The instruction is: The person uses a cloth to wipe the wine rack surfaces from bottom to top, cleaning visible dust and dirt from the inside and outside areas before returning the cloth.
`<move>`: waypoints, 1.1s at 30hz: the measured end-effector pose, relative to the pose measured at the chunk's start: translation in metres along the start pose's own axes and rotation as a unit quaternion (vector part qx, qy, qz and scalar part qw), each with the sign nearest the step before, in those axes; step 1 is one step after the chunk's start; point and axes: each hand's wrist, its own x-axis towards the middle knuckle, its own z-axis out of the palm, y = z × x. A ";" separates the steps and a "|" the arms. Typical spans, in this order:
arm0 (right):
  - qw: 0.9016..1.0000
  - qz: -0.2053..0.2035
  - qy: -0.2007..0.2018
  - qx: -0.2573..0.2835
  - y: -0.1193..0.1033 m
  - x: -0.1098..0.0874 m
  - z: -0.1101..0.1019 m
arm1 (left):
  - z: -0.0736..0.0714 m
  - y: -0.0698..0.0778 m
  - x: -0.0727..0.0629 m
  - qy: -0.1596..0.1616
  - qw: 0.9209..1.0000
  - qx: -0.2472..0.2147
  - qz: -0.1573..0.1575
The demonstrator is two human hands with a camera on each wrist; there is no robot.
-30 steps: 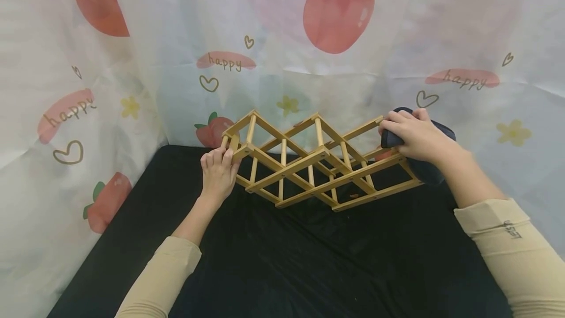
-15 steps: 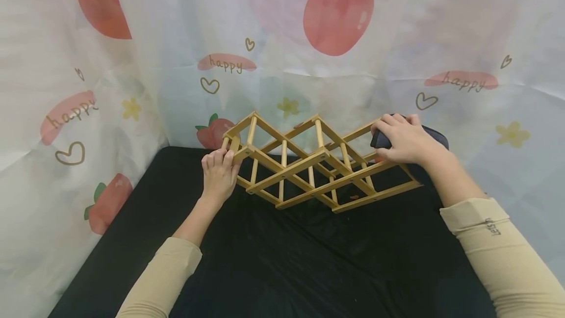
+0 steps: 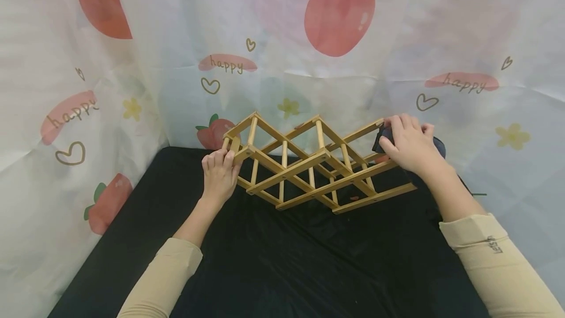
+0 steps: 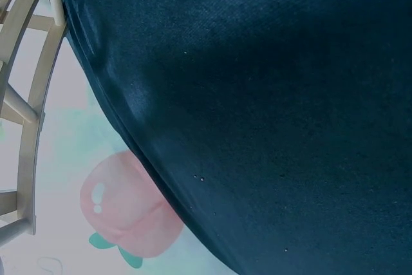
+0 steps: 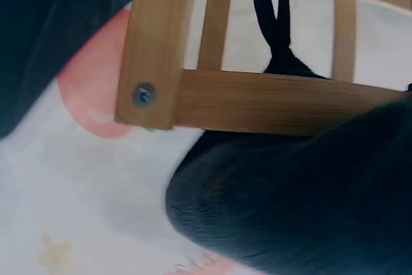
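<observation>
In the head view a folding rack (image 3: pixel 351 179) of light wooden slats and round dowels stands spread out in a zigzag. My left hand (image 3: pixel 217 173) grips its left end, fingers bent over the wood. At the right end my right hand (image 3: pixel 411 146) holds a dark navy cloth item (image 3: pixel 439 146), thumb toward the rack and fingers over the top. Up close in the right wrist view, this cloth item (image 5: pixel 257 191) has a rounded end and a small black loop (image 5: pixel 262 8). The loop shows beyond the rack's end bar (image 5: pixel 270 102). The cloth's full shape is hidden.
A black cloth (image 3: pixel 282 259) covers the table under and in front of the rack. Printed curtains (image 3: pixel 273 18) with fruit and hearts close off the back and left side. The table's edge (image 4: pixel 129 140) curves past the curtain in the left wrist view.
My right hand has moved a little left with the navy item, and its fingers now point more upward. The rack's right end bar has become hidden. The left hand stays put.
</observation>
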 end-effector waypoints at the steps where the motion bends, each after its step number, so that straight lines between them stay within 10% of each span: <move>1: 1.000 0.023 0.000 -0.020 -0.002 -0.002 0.000 | 0.000 0.000 0.000 0.002 1.000 0.001 0.001; 7: 0.988 0.111 -0.036 -0.104 -0.014 -0.009 -0.002 | 0.002 0.000 0.001 0.013 1.000 0.003 0.002; 33: 0.990 0.083 -0.020 -0.114 -0.017 0.010 0.006 | 0.005 0.000 -0.001 0.030 1.000 -0.004 0.002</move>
